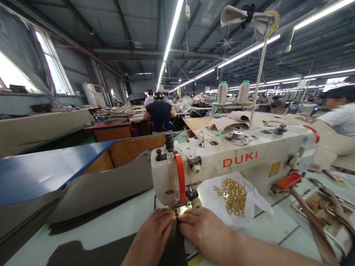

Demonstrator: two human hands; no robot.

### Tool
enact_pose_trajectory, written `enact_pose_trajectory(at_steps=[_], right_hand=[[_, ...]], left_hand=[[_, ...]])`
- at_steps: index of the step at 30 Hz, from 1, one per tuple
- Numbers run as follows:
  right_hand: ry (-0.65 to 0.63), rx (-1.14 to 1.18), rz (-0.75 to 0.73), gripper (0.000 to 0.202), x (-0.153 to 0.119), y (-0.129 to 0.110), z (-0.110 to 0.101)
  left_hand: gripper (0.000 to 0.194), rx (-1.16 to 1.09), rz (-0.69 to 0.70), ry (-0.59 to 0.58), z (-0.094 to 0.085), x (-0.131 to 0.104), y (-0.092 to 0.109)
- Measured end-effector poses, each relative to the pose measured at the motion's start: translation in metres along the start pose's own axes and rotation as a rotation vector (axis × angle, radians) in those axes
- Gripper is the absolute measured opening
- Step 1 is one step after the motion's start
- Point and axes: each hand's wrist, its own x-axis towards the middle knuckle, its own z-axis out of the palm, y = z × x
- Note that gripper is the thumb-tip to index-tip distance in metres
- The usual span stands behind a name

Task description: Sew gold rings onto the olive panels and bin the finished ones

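Note:
Both hands are at the needle area of a white sewing machine [205, 162] marked DUKI. My left hand [155, 232] has its fingers pinched on the left side of a dark olive panel [174, 245], which looks like leather or coated fabric. From the other side, my right hand [205, 227] pinches the same panel, fingertips close to the left ones. The panel's edge runs in under the lit presser foot [177, 210]; my fingers hide much of it. A dark flat part with a curved outline spreads left across the tabletop, below my left forearm.
Gold metal rings [234, 197] lie on white plastic [257, 201] beneath the machine arm. A tray [330, 225] of small parts and a brown strap stand right. Stacked olive panels [105, 188] lie left. Thread cones [222, 92] stand behind. Co-workers sit ahead and at right.

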Motion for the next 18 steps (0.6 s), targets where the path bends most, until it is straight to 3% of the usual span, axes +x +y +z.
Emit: enact_pose_trajectory(at_steps=[18], right_hand=[[0.001,0.011,0.020,0.007,-0.0002,-0.0001,-0.0005]], left_hand=[[0.025,-0.025,-0.023,0.044,0.0031,-0.0025,-0.0054]])
